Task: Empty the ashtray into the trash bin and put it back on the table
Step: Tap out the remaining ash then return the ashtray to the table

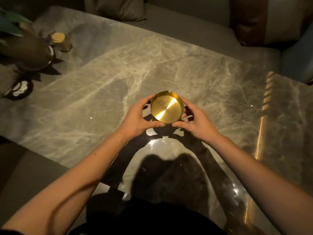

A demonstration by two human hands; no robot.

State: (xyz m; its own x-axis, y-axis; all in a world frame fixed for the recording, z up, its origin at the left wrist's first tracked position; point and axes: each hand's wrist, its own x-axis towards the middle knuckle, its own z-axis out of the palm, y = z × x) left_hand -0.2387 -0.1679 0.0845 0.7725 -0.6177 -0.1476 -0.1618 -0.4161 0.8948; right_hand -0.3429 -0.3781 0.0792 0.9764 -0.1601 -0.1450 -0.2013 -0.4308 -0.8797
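A round gold metal ashtray is held over the middle of the marble table, its open side up and its inside looking bare apart from a small dark speck at the centre. My left hand cups its left rim with the thumb along the near edge. My right hand cups the right rim the same way. Whether the ashtray's base touches the tabletop is hidden by my hands. No trash bin is in view.
A dark vase with green leaves stands at the table's far left, with a cork-topped glass jar behind it and a dark coaster in front. A sofa with cushions runs along the far side.
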